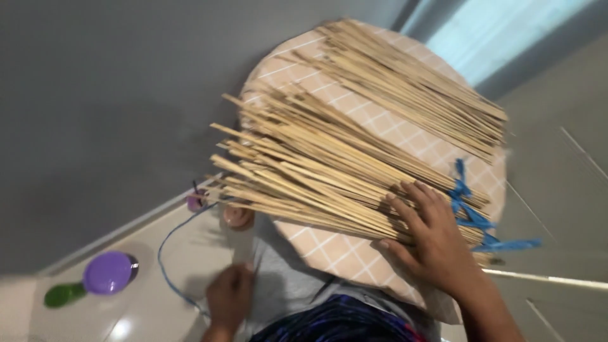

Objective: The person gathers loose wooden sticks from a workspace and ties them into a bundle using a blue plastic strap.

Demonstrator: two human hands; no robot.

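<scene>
Sticks: a large spread of thin pale bamboo sticks [329, 164] lies across a round board [354, 253] with a pink tile pattern; a second bundle [411, 88] lies beyond the pressing hand.
Handling: each stick looks light, stiff and easily snapped; loose and smooth, so the heap would likely slide or fan apart; best gathered near the ends under the palm, I judge.
Right hand [434, 237]: flat on the near ends of the spread, fingers [411, 196] splayed, pressing rather than closed around anything; wrist bent inward.
Blue tie [472, 215]: just beyond the fingertips, partly under the sticks.
Left hand [229, 294]: low, below the board, well apart from the sticks; blurred, so its grasp cannot be told.
Cord: a thin blue cord [166, 253] loops just beside that hand.
</scene>
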